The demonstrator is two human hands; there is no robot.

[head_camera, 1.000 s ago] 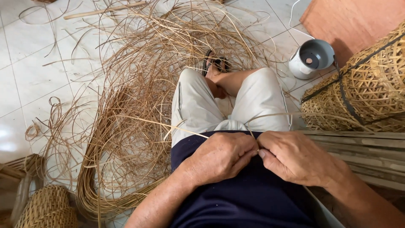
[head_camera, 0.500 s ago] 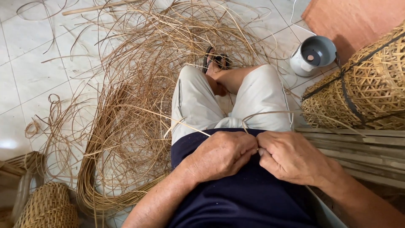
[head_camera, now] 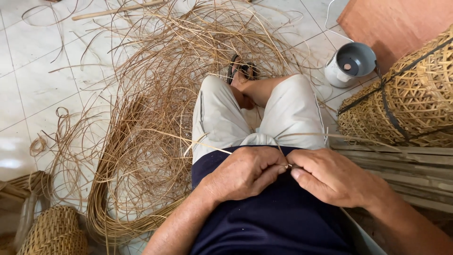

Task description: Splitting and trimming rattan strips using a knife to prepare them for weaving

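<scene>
1. Tiled floor: white, beneath everything, and I am seated on it.
2. Pile of loose rattan strips: tan, tangled, spread over the floor to the left of my legs and ahead of them.
3. Woven basket: large, open lattice, lying on its side to my right.
4. Small woven basket: lower left corner.
5. Metal can: grey, on the floor beyond the large basket.
6. My left hand: over my lap, fingers pinched shut on a thin strip that runs off leftward.
7. My right hand: touching the left, fingertips pinching at the same spot.
</scene>
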